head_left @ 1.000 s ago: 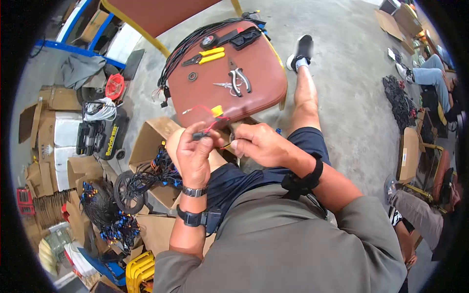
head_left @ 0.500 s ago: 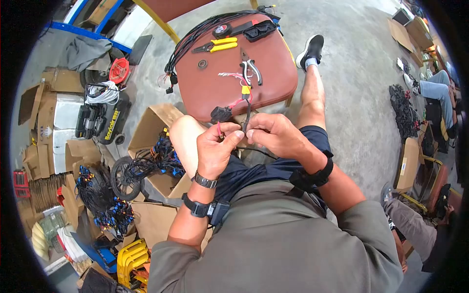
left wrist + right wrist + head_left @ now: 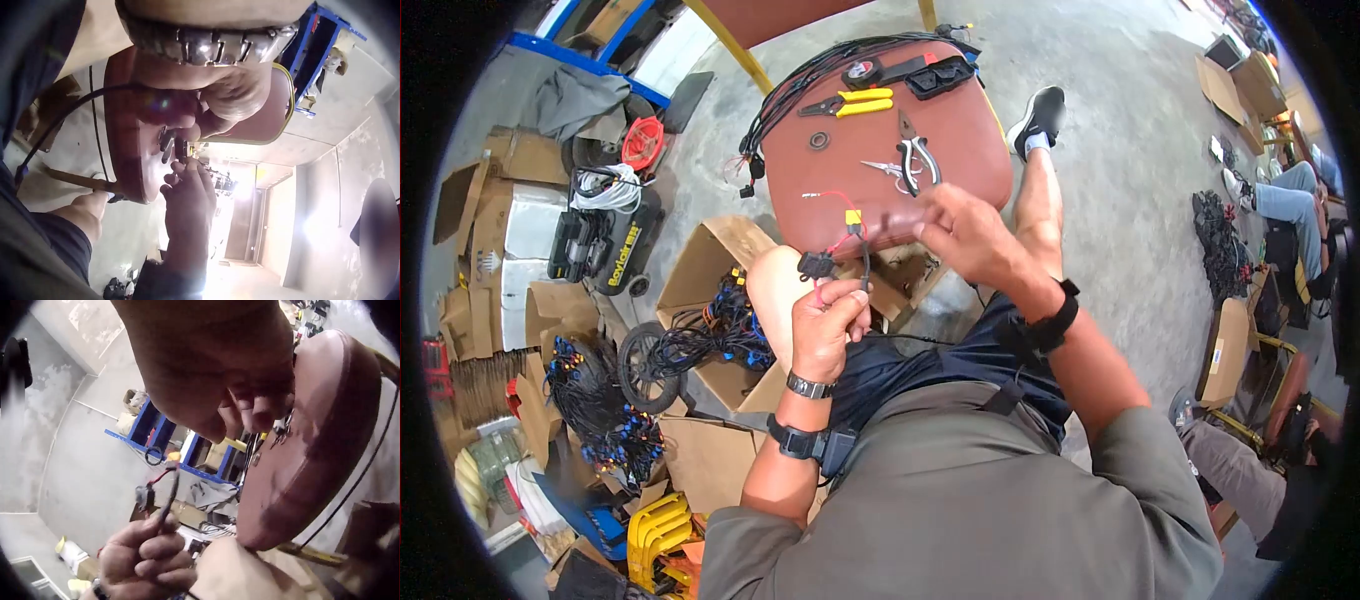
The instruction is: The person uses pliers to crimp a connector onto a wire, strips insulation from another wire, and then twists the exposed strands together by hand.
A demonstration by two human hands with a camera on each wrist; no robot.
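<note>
My left hand (image 3: 825, 325) pinches a black cable (image 3: 866, 268) between thumb and fingers, above my knee. From the cable stand up a yellow connector (image 3: 853, 218), a black fuse-holder-like block (image 3: 815, 265) and a thin red wire (image 3: 835, 194) with a bare metal tip. My right hand (image 3: 978, 245) is apart from the cable, over the near right edge of the red padded seat (image 3: 795, 205). Its fingers are loosely bent, and nothing shows in them in the right wrist view. Just beyond its fingertips lie grey-handled pliers (image 3: 918, 160) and small silver scissors (image 3: 882, 165).
Yellow-handled wire strippers (image 3: 865, 101), a small ring (image 3: 818, 141), a tape roll (image 3: 862, 72) and a black tray (image 3: 940, 77) lie on the seat. A cable bundle (image 3: 785, 95) runs along its far left side. An open carton (image 3: 700, 265) with wiring stands left of my knee.
Both hands were together at the cable half a second ago. My right hand has let go and moved up and right toward the pliers; my left keeps the cable and shifted slightly left.
</note>
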